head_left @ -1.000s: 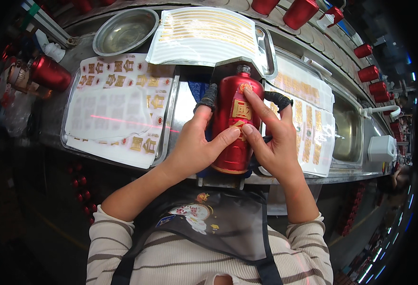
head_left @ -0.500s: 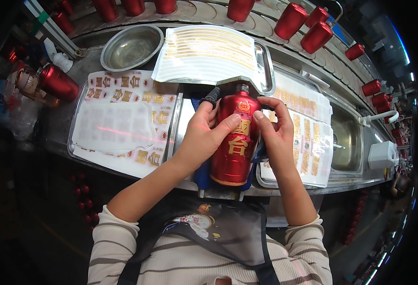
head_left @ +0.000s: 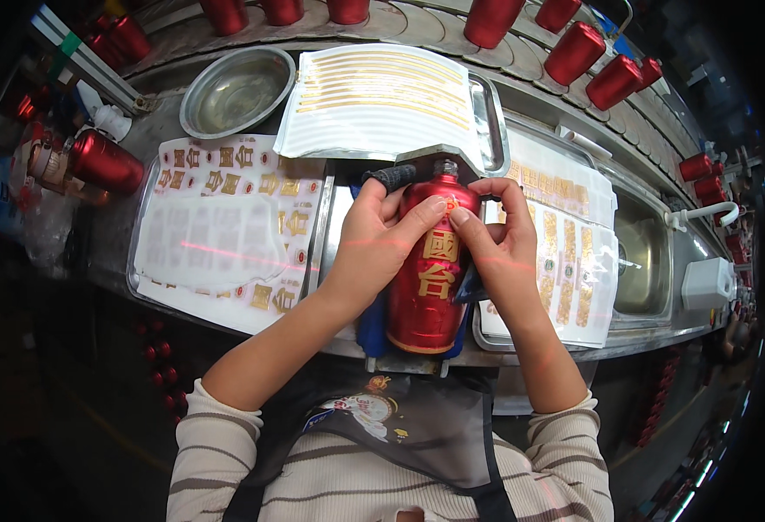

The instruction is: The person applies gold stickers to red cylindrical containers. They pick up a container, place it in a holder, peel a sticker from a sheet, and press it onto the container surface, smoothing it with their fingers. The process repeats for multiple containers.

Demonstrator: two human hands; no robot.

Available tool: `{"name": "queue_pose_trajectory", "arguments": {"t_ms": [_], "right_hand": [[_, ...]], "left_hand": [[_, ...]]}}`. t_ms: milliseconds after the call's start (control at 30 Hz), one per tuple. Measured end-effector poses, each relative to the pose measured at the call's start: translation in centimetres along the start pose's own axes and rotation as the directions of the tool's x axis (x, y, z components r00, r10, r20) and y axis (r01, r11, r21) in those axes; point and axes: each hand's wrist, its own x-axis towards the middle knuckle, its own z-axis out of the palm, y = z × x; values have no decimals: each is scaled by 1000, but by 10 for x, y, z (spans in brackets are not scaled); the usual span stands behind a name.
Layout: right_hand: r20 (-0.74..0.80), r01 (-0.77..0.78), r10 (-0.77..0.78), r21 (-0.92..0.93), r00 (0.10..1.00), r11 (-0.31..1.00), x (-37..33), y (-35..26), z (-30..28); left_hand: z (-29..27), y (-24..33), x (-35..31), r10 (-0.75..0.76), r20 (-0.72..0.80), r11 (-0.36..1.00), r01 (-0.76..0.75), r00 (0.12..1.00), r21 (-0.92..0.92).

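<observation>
A shiny red bottle [head_left: 424, 315] with gold characters down its front lies on a blue cloth [head_left: 371, 328] in a metal holder [head_left: 439, 155], its neck pointing away from me. My left hand [head_left: 375, 248] is closed round its left shoulder, thumb pressed on the front near the small emblem. From the other side my right hand [head_left: 506, 248] grips the shoulder, its thumb on the same spot and meeting the left one. The thumbs partly cover the emblem. Beside my left fingers is a black wrapped peg [head_left: 389, 177].
Left is a tray of gold-character decal sheets [head_left: 174, 178]; right, sheets with gold strips [head_left: 567, 261] beside a sink [head_left: 642, 261]. Ahead lie a white striped sheet [head_left: 382, 96] and a metal bowl [head_left: 236, 91]. Red bottles [head_left: 574, 54] line a conveyor behind. Another red bottle [head_left: 106, 162] lies far left.
Both thumbs have moved up and inward onto the emblem, leaving the upper gold character more exposed. The bottles on the conveyor have shifted to the right. The whole view has shifted slightly.
</observation>
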Motion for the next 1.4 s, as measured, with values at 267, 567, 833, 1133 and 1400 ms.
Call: {"name": "queue_pose_trajectory", "arguments": {"t_ms": [267,567,833,1133,1400], "right_hand": [[-5,3,-3,-87,1000,996,0,-4,-2],[8,6,-6,2,1000,1000,2,5,-4],[42,13,-13,-5,999,1000,3,4,-5],[61,32,-30,-31,998,999,12,-1,-10],[-5,96,-98,-182,995,979,13,3,-3]], "left_hand": [[-2,1,2,-16,14,1000,16,1000,11],[-3,3,2,-30,15,995,28,999,97],[-1,3,14,8,14,988,-10,1000,157],[-1,5,4,-44,-18,999,43,999,-32],[-2,-2,3,4,2,998,-4,1000,64]]}}
